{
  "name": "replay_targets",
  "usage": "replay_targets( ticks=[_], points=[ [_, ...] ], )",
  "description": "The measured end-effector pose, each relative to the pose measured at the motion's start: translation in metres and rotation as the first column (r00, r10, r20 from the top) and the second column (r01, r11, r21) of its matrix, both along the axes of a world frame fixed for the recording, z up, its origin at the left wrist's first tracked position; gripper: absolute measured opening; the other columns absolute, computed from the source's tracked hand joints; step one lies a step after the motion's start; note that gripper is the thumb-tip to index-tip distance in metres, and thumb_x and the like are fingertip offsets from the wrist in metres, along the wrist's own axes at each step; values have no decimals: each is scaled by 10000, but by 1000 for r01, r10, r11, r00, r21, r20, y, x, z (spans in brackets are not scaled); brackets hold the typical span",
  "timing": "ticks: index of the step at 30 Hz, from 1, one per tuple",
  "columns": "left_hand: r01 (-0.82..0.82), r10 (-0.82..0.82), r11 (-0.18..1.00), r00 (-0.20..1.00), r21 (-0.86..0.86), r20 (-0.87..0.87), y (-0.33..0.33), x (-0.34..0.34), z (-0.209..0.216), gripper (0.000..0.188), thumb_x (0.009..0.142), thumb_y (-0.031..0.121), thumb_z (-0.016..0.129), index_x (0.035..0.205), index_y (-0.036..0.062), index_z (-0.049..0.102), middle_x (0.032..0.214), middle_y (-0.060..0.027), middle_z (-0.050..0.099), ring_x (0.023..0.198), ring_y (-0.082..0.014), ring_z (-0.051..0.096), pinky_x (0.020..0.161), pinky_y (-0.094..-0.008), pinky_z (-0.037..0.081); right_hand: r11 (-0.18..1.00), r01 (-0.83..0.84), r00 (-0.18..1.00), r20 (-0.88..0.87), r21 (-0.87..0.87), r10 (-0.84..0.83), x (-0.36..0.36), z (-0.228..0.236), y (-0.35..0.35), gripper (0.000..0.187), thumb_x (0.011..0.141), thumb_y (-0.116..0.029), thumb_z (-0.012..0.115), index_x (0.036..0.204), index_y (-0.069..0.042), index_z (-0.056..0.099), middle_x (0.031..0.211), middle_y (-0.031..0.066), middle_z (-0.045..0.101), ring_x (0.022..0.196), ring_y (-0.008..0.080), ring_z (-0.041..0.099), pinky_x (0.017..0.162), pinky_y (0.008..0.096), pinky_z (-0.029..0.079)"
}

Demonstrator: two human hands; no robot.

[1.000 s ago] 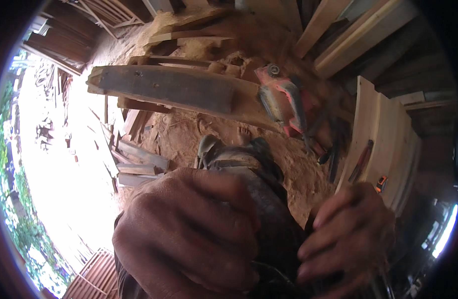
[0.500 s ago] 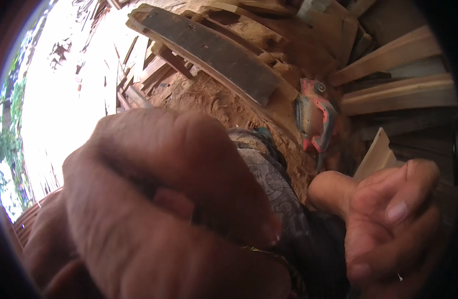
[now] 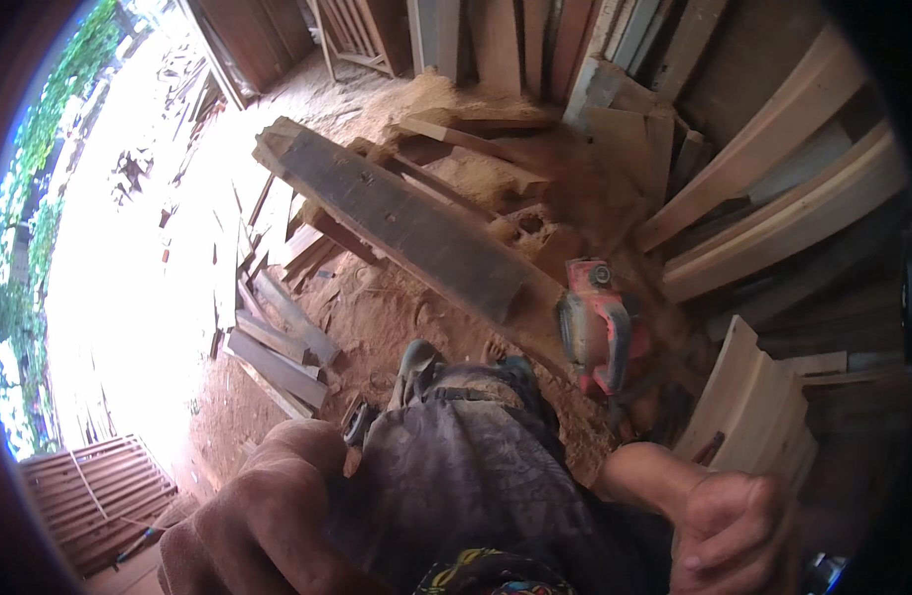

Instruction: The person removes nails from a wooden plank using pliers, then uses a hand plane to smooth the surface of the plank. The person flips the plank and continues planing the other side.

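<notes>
Pale wooden panels (image 3: 758, 402) lie at the right, just beyond the right hand (image 3: 729, 535), whose fingers curl inward; the left hand (image 3: 268, 511) is bent beside the dark trousers (image 3: 446, 476). Whether either grip holds anything, I cannot tell. Farther out, a red power tool (image 3: 597, 327) rests at the near end of a long dark plank (image 3: 406, 218), above sawdust-strewn ground (image 3: 372, 302).

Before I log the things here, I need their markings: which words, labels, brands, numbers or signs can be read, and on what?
None can be read.
Red power tool: any lettering is too small and blurred.
Dark board: nothing legible.
Patterned cloth at the lower edge: yellow markings, no legible letters.
</notes>
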State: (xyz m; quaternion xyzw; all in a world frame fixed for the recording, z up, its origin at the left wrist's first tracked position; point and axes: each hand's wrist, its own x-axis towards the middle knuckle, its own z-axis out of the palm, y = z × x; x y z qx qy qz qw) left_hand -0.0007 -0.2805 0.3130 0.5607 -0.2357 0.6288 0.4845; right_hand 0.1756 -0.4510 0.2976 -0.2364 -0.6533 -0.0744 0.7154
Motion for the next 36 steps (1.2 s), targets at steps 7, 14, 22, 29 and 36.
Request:
replay_targets(
  ticks=[7, 14, 22, 29, 36],
  points=[
    [106, -106, 994, 986, -4, -130, -2, 10, -2, 170, 851, -85, 637, 750, 43, 686, 762, 38, 609, 560, -98, 590, 549, -282, 446, 943, 323, 932, 148, 76, -331, 13, 14, -43, 106, 959, -161, 770, 953, -216, 680, 787, -135, 679, 678, 17, 620, 639, 198, 441],
    [140, -146, 989, 960, -42, -239, -4, 20, -9, 119, 878, -57, 634, 815, 30, 684, 800, 20, 631, 607, -111, 610, 591, -290, 462, 829, 534, 839, 224, -162, -496, 0, 49, -76, 174, 1003, -112, 689, 859, -170, 609, 711, -133, 612, 628, -31, 610, 585, 145, 451],
    [273, -287, 958, 896, -90, -338, -13, 47, -17, 69, 910, -26, 630, 889, 15, 682, 843, -1, 656, 660, -126, 632, 639, -298, 480, 650, 700, 643, -134, -297, -754, 56, -43, -130, 203, 1023, -233, 700, 975, -36, 710, 831, 34, 708, 706, 168, 671, 643, 277, 530],
    [383, -401, 915, 813, -130, -423, -25, 75, -41, 55, 937, 1, 627, 954, 3, 680, 881, -19, 678, 706, -139, 652, 681, -305, 495, -286, 212, -1, 292, -935, -956, 71, -236, -203, 261, 1016, -262, 757, 1192, -70, 776, 1035, 117, 781, 913, 242, 748, 822, 365, 583],
    [405, -406, 908, 779, -110, -478, -37, 86, -30, 86, 965, 28, 624, 1019, -10, 678, 919, -38, 699, 753, -151, 672, 723, -312, 511, -771, 74, 44, 774, -633, -632, 33, -351, -252, 570, 926, -404, 800, 1392, -122, 631, 1352, 226, 663, 1266, 406, 645, 1077, 512, 514]
  ],
)
